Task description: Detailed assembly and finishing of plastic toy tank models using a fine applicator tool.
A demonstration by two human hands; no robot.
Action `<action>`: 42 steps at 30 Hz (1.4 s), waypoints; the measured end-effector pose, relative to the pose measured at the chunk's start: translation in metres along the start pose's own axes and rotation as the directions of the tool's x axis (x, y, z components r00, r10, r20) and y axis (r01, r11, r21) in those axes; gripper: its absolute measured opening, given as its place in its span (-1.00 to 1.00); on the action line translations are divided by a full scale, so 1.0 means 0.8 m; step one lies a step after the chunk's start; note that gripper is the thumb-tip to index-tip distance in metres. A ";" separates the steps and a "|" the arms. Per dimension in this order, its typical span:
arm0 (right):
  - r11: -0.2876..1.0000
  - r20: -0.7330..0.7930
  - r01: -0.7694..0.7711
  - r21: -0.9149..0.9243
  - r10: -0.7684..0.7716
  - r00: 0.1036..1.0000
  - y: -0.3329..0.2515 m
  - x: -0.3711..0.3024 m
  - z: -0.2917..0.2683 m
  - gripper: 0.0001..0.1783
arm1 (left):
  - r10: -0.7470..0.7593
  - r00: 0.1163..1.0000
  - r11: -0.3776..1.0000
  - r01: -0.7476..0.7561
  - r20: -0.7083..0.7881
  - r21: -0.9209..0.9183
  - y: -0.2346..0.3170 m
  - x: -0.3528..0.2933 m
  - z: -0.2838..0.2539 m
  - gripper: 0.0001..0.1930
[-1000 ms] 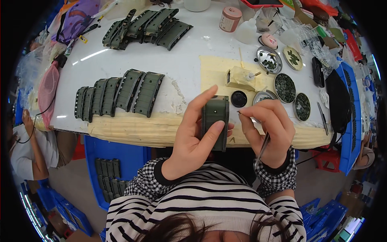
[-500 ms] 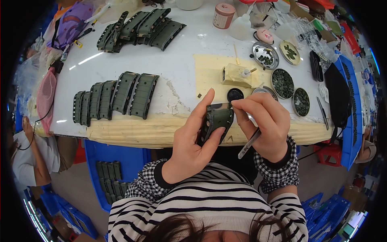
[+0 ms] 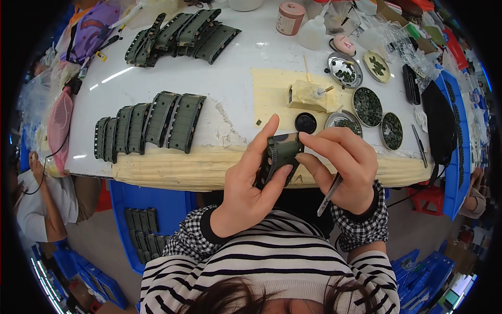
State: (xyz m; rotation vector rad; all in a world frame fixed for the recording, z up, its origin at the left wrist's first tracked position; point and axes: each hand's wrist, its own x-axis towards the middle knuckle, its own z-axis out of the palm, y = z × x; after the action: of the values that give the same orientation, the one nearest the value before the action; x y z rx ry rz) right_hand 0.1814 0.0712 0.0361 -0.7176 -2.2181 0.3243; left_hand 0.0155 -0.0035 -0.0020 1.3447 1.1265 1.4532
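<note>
My left hand (image 3: 241, 186) is wrapped round a dark green camouflage plastic part (image 3: 285, 152), tilted above the table's front edge. At the part's upper right edge, the index fingertip of my right hand (image 3: 349, 165) touches it, with the thumb close to its side. Metal tweezers (image 3: 328, 198) are tucked in my right palm, their end pointing down toward my body. Whether a small piece sits under the right fingertips is too small to tell. Beyond my hands lie a round black cap (image 3: 305, 123) and a tin of small green pieces (image 3: 343, 121).
More green parts lie in a row (image 3: 175, 123) at left and a pile (image 3: 183, 36) at far left. A tape-covered block (image 3: 299, 98) holds a small bottle. Open tins (image 3: 367, 107) of green pieces and a pen (image 3: 419, 144) are at right. Below hangs a blue tray (image 3: 125, 214).
My right thumb has moved in toward the part's side, and the tweezers have swung slightly right and down. My left hand keeps the part in nearly the same place.
</note>
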 end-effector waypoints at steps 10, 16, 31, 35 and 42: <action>0.998 0.022 0.045 -0.043 -0.044 0.999 -0.002 -0.004 -0.004 -0.62 | -0.013 0.999 0.999 0.014 0.031 -0.037 -0.003 -0.007 -0.002 -0.36; 0.990 -0.053 -0.105 0.097 0.110 0.993 0.000 -0.020 -0.002 -0.61 | -0.032 0.997 0.990 0.042 0.072 -0.135 -0.003 -0.002 0.000 -0.35; 0.812 0.007 -0.490 -0.318 0.519 0.855 0.143 -0.078 -0.125 -0.90 | -0.350 0.936 0.843 0.335 0.045 -0.420 0.011 0.006 -0.006 -0.38; 0.769 0.084 -0.564 -0.299 0.610 0.788 0.147 -0.073 -0.131 -0.90 | -0.325 0.940 0.837 0.337 0.104 -0.431 0.010 0.004 -0.013 -0.39; 0.820 0.138 -0.403 -0.407 0.491 0.860 0.140 -0.076 -0.126 -0.77 | -0.220 0.971 0.873 0.237 0.090 -0.427 0.005 0.004 -0.010 -0.26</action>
State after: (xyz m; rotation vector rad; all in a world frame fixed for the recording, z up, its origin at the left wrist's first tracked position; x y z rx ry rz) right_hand 0.3332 0.1270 0.0187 -1.4931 -2.3385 0.2358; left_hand 0.0074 -0.0017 0.0030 0.8881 0.8354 1.3922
